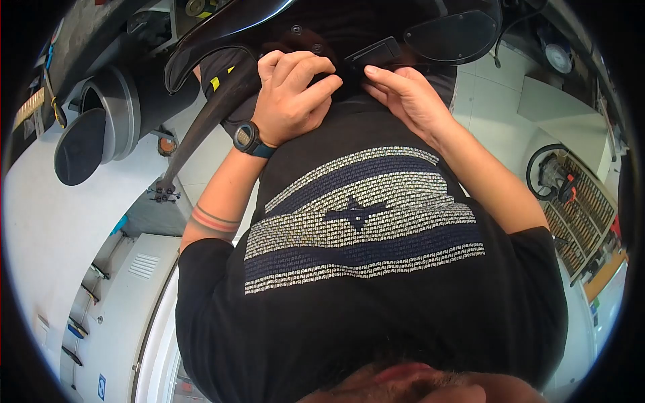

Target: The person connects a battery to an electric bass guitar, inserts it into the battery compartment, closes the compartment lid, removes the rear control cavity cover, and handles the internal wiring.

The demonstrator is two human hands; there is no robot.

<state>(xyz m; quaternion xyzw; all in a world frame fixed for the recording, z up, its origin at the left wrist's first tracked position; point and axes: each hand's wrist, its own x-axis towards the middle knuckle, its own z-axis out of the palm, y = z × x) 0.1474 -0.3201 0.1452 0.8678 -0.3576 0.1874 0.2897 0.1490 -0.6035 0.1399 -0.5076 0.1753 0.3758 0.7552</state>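
A dark, glossy electric guitar (349,23) lies across my lap with its back towards me, its neck (208,127) running down to the left. My left hand (295,94), with a black watch on the wrist, is closed with curled fingers at the near edge of the body. Whatever its fingertips hold is hidden against the dark surface. My right hand (406,97) is at the same edge, just below a small black rectangular compartment lid (375,52). Its thumb and fingers come together there on something too dark to make out. A rounded cover plate (453,37) is screwed on further right.
The headstock (164,191) hangs at the left near a white work surface (47,221). A grey cylindrical duct (117,111) with a dark opening is at the upper left. On the right stands a rack of many small compartments (578,215), with a black hose (537,168) beside it.
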